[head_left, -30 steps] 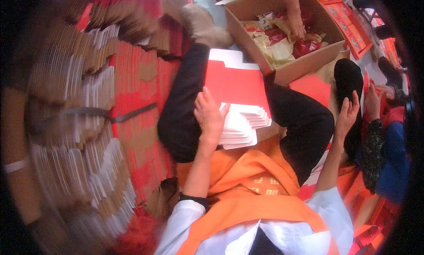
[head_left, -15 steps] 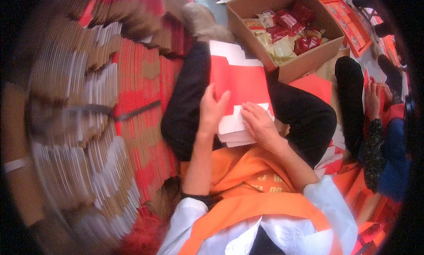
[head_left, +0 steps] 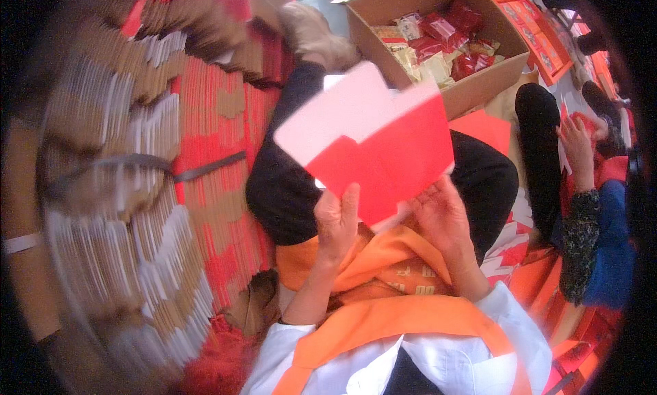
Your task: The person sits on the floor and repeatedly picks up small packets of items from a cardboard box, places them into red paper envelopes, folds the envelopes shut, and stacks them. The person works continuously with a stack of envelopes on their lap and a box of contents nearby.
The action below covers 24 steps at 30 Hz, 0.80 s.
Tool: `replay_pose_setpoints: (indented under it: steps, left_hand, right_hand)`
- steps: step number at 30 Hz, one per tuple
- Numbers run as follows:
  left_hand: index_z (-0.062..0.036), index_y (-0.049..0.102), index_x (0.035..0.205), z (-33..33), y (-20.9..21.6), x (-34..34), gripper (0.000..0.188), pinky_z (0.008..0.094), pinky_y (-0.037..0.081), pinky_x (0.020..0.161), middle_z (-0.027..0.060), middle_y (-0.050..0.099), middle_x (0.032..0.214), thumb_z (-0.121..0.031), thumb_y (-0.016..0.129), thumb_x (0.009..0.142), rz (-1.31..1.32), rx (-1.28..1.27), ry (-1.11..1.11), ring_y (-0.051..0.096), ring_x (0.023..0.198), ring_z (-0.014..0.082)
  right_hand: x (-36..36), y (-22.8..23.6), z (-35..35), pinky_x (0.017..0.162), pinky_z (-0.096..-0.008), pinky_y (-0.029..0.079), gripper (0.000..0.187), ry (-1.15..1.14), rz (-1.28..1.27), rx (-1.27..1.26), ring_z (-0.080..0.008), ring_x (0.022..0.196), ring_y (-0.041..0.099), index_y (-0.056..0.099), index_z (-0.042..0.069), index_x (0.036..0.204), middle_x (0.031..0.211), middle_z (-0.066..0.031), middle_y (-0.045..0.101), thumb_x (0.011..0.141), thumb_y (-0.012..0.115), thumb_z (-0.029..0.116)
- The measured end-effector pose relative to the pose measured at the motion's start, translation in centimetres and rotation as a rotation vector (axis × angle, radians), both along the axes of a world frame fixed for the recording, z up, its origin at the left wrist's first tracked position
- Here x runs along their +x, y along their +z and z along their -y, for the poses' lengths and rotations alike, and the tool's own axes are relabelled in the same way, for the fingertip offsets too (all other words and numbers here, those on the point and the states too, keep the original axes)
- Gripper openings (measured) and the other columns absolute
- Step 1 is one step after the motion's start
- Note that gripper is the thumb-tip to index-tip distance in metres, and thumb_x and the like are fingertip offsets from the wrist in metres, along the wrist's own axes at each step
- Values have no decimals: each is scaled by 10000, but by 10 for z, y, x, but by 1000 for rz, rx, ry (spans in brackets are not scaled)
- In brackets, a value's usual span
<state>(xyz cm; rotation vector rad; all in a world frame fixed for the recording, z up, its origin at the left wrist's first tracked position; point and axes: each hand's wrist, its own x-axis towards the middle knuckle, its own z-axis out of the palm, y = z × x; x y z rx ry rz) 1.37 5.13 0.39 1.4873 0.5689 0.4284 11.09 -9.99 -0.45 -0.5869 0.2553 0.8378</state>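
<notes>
A flat red carton blank (head_left: 393, 159) with pale flaps is tilted above my lap. My left hand (head_left: 337, 220) is closed on its lower left edge, thumb lying on the red face. At the lower right edge my right hand (head_left: 441, 213) has its palm turned up and its fingers loosely spread, the tips close to or against the blank. Whether they bear any of it I cannot tell. White edges of other blanks (head_left: 333, 81) peek out from underneath, mostly hidden.
Bundled stacks of flat cartons (head_left: 212, 148) with a dark strap fill the left side. Ahead stands an open cardboard box (head_left: 482, 87) with red and cream packets. To the right, another person's hands (head_left: 578, 148) work beside loose red and white sheets (head_left: 506, 248).
The blank has been raised and turned clockwise, its flaps now pointing up and left. My right hand has come off its top face and moved down to its right edge, turning palm up.
</notes>
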Motion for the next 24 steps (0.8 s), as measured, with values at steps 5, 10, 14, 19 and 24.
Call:
replay_pose_setpoints:
  steps: [5, 10, 14, 19, 24]
  left_hand:
    - [37, 497, 1058, 14, -15, -8, 318, 301, 427, 742, 79, 559, 922, -251, 458, 928, -77, -327, -17, 505, 830, 133]
    - [30, 369, 1208, 57, -62, -22, 473, 325, 422, 798, 122, 496, 1072, -258, 546, 876, -27, 97, 206, 487, 954, 172]
    - [25, 458, 1138, 52, -1, -18, 377, 305, 434, 767, 103, 542, 1053, -183, 582, 850, -62, -315, 55, 520, 913, 159]
    - [30, 565, 991, 43, 10, -30, 210, 284, 448, 724, 64, 610, 927, -146, 541, 879, -85, -351, 256, 561, 819, 135]
    - [29, 502, 1064, 39, 22, -56, 284, 297, 449, 769, 89, 581, 970, -144, 567, 848, -198, -240, 35, 558, 885, 166]
  right_hand:
    - [-32, 34, -13, 947, -411, 347, 343, -27, -152, -52, -217, 1087, 485, 521, 88, 1126, 1072, -49, 583, 901, 465, 342]
    - [-73, -17, 15, 807, -311, 406, 270, 242, 378, -571, -141, 954, 508, 527, 45, 1106, 1063, -30, 566, 905, 477, 219]
    - [-70, -11, 16, 665, -246, 452, 289, 526, 608, -627, -89, 883, 519, 519, 35, 1132, 1038, -24, 564, 906, 487, 213]
    - [-57, 19, 33, 658, -241, 482, 271, 767, 549, -491, -100, 793, 573, 572, 1, 1037, 904, -75, 615, 894, 503, 220]
    - [-11, 55, 55, 741, -338, 478, 239, 349, 1105, -144, -232, 890, 578, 550, -13, 1039, 981, -163, 592, 873, 490, 147]
